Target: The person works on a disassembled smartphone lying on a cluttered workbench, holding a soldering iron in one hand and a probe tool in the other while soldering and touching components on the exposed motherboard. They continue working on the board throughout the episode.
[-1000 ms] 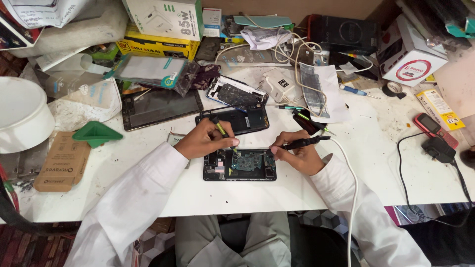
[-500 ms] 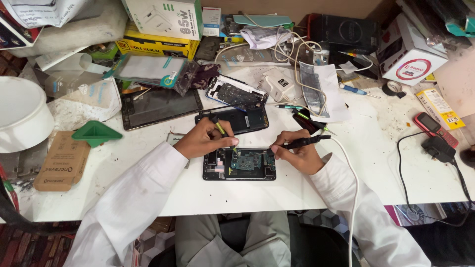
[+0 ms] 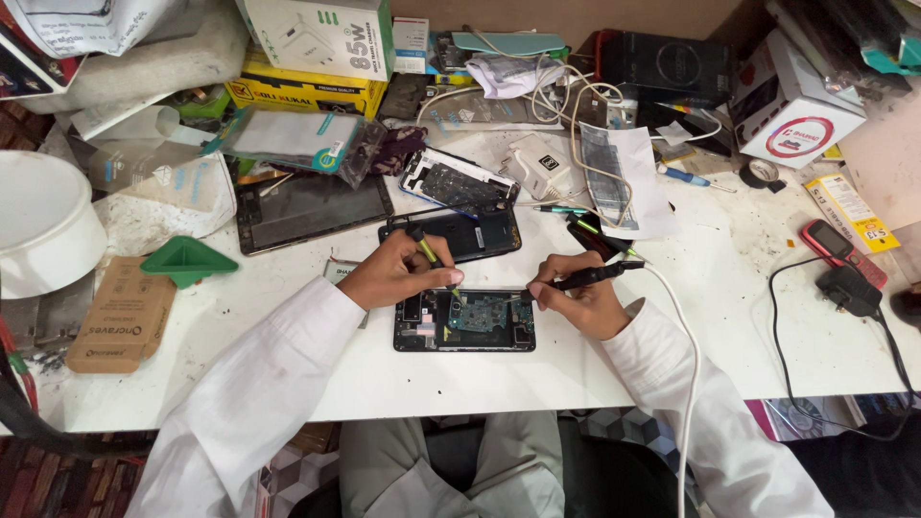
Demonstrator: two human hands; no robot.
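Note:
An opened phone (image 3: 465,321) lies face down near the table's front edge, its green circuit board bare. My left hand (image 3: 393,271) grips a thin yellow-green and black tool (image 3: 432,256) whose tip touches the board's upper left part. My right hand (image 3: 571,297) holds a black corded pen-like tool (image 3: 590,277) by the phone's right end, its tip pointing at the board. A white cable (image 3: 676,326) runs from this tool over my right sleeve and off the front edge.
Behind the phone lie a black phone back (image 3: 475,233), a phone frame (image 3: 456,182), a dark tablet (image 3: 312,209) and a green wedge (image 3: 187,261). Boxes, cables and a charger (image 3: 542,165) crowd the rear. A white bucket (image 3: 43,225) stands left; a red phone (image 3: 842,251) and black adapter (image 3: 849,288) lie right.

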